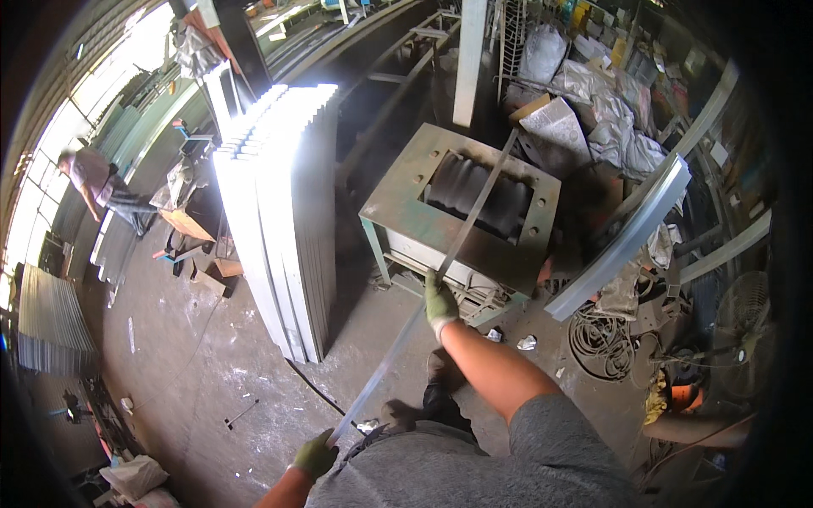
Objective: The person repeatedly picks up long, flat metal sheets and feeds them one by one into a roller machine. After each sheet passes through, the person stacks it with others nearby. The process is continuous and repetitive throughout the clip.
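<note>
A long, narrow metal bar [378, 370] runs slantwise from my waist up to the far right. My left hand [316, 455], in a pale green work glove, is closed around its near end. Farther along, my right hand [440, 305], gloved the same way, grips the bar at about mid-length. Beyond that hand the bar crosses above a low green-grey machine [402, 182]. Dark ribbed rollers [450, 184] sit in the rectangular opening of its top. Whether the bar touches them I cannot tell.
Tall shiny metal profiles [279, 220] stand bundled left of the machine. A silver channel [627, 233] leans at the right, near coiled cable [601, 343] and a caged fan [745, 339]. White sacks [610, 118] heap up behind. Another person [100, 184] is at the far left.
</note>
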A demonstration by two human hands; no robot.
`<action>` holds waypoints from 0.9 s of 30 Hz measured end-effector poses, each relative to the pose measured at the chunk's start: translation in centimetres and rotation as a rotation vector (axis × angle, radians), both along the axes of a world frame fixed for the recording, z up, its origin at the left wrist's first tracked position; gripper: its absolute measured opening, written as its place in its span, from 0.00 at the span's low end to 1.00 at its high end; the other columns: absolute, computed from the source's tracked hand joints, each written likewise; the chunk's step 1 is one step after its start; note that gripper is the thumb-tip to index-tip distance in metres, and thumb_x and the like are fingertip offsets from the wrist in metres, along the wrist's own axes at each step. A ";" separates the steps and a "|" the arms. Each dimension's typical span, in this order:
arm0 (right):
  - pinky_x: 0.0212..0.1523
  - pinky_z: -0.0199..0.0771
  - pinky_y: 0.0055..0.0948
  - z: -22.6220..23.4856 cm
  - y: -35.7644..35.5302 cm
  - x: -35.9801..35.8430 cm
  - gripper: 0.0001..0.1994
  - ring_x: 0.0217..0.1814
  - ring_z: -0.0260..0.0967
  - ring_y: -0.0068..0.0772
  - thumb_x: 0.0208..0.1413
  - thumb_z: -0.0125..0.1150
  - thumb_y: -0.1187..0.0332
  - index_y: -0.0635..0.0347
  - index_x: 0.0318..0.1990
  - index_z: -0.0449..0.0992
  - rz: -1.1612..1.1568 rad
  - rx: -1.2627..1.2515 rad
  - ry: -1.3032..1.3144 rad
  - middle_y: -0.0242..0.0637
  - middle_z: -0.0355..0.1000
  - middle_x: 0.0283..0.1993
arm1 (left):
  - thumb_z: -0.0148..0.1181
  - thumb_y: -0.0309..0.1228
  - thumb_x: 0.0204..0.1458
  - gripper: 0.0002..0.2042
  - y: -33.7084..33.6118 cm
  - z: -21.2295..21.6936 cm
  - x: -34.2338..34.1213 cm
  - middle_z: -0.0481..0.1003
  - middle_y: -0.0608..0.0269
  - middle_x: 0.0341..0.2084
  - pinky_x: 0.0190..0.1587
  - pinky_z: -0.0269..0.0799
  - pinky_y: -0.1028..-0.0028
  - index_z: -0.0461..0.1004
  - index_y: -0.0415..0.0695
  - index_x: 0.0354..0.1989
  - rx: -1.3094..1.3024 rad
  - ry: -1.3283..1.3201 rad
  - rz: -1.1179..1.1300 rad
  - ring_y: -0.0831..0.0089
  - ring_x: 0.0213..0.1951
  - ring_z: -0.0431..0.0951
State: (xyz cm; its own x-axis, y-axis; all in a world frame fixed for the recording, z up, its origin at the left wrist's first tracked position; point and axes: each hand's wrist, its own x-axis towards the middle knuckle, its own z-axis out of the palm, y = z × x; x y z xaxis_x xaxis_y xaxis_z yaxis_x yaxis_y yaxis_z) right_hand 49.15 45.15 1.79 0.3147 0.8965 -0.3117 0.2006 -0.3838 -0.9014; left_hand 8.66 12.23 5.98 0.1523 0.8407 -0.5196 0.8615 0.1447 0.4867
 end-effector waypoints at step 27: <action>0.51 0.85 0.54 -19.2 -34.1 33.3 0.10 0.50 0.83 0.60 0.67 0.55 0.73 0.62 0.51 0.80 0.347 -0.672 -0.778 0.56 0.83 0.44 | 0.56 0.33 0.68 0.16 56.9 3.8 47.5 0.84 0.43 0.57 0.62 0.82 0.57 0.88 0.40 0.54 0.282 0.636 -1.118 0.49 0.59 0.86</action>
